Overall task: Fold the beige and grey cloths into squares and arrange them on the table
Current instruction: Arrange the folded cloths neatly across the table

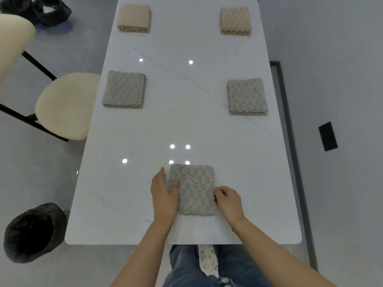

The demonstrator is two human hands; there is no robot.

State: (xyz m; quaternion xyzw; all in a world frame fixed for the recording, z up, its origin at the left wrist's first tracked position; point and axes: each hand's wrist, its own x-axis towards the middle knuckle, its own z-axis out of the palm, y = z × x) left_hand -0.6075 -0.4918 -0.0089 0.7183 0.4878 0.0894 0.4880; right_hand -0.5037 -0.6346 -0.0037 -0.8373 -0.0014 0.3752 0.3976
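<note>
A folded grey cloth (194,189) lies near the front edge of the white table (186,125). My left hand (163,195) lies flat against its left side, thumb on top of the fabric. My right hand (228,200) pinches the cloth's right edge with curled fingers. Two more folded grey cloths sit mid-table, one at the left (124,89) and one at the right (247,97). Two folded beige cloths lie at the far end, left (134,18) and right (235,21).
A cream chair (64,104) stands at the table's left side. A black bin bag (33,230) sits on the floor at the front left, and more black bags (49,10) at the far left. A wall runs close along the right.
</note>
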